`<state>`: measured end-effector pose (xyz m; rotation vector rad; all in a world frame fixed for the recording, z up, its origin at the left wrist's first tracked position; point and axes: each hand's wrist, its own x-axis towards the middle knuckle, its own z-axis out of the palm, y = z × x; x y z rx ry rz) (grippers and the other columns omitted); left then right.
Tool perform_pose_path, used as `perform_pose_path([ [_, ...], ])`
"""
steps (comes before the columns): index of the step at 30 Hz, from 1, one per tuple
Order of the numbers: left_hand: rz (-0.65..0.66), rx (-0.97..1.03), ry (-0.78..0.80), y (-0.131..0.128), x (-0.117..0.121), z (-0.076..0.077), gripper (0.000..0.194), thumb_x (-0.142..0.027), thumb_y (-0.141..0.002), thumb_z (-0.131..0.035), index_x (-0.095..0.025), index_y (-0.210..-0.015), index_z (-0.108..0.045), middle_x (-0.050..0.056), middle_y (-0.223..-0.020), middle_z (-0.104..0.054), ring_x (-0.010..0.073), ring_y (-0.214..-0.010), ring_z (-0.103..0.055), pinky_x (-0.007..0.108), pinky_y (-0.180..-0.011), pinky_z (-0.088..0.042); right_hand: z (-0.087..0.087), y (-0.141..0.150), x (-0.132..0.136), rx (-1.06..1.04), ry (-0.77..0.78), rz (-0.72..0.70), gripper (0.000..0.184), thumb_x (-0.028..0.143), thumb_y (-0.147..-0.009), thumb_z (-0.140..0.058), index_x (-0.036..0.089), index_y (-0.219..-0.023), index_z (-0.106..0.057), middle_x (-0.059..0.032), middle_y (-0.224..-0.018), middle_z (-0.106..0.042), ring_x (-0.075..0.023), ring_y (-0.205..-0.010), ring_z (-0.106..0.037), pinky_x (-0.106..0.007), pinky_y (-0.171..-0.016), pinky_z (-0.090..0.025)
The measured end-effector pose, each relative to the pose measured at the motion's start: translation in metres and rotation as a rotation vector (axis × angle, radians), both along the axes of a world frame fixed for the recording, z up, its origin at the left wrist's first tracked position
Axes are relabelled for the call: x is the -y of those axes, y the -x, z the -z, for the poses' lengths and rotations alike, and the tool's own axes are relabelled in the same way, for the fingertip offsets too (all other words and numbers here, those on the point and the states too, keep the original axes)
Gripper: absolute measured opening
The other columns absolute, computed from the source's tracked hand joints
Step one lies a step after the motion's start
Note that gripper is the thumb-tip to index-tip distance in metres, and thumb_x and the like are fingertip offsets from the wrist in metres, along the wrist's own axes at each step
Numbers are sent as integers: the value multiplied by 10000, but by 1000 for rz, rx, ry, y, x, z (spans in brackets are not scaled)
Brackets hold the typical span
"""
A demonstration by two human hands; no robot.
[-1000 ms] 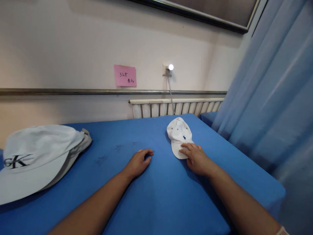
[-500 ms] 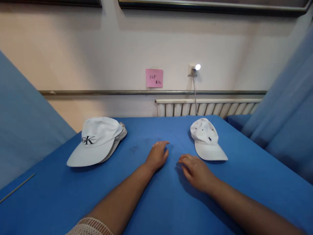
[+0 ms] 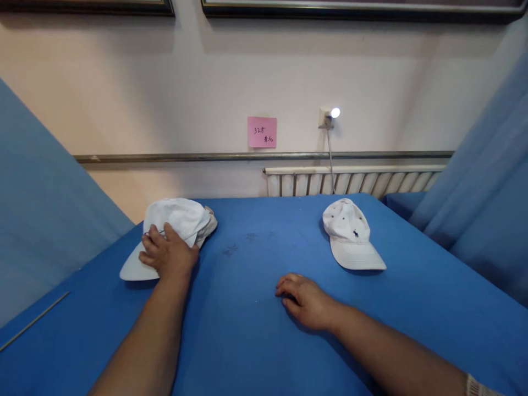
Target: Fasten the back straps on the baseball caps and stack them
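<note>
The left hand [image 3: 168, 254] now lies on the white cap with the dark logo [image 3: 175, 231] at the left of the frame, fingers spread over the join of crown and brim, covering the lettering. Half a second ago that hand lay flat on the blue table cover [image 3: 247, 330] near the middle, well apart from this cap; it has crossed to the left and settled on it. The fingers curl lightly over the fabric, pressing rather than clamping, so I judge the cap touched but not yet lifted: its brim still lies flat on the cover.

The right hand [image 3: 307, 300] rests palm down on the cover, lower centre of the frame, fingers loosely bent and holding nothing. Against the earlier frame it has drawn slightly left and nearer the person, away from the second white cap with the small dark emblem [image 3: 350, 236], which sits untouched at centre right where it was.

On the wall behind, upper centre, a pink sticky note [image 3: 262, 132] and a lit plug-in lamp [image 3: 330, 114] hang above the radiator [image 3: 355, 181].
</note>
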<state>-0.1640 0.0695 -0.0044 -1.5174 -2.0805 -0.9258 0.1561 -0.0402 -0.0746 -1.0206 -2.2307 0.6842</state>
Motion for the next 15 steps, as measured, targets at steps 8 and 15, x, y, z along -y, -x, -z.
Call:
perform_pose_path([
  [8,-103,140,-187,5,-2,-8,700,-228,-823,-590,-45,-1440,-313,306,-1517,-350,507,-1398,-280,756,-998,-288,-7,-3,-4,-5,24,3,227,116,-843,-585,207,-1038,-656,-51,-1104,-667,-179,-1010,-623,-316,-920,-490],
  [15,-122,293,-347,25,-2,-10,626,-240,-920,-430,-17,-1482,-270,281,-1543,-311,455,-1424,-249,681,-1085,-188,-5,-7,-5,3,32,-12,216,135,-856,-590,201,-1049,-659,-59,-1128,-664,-185,-1034,-622,-322,-936,-486],
])
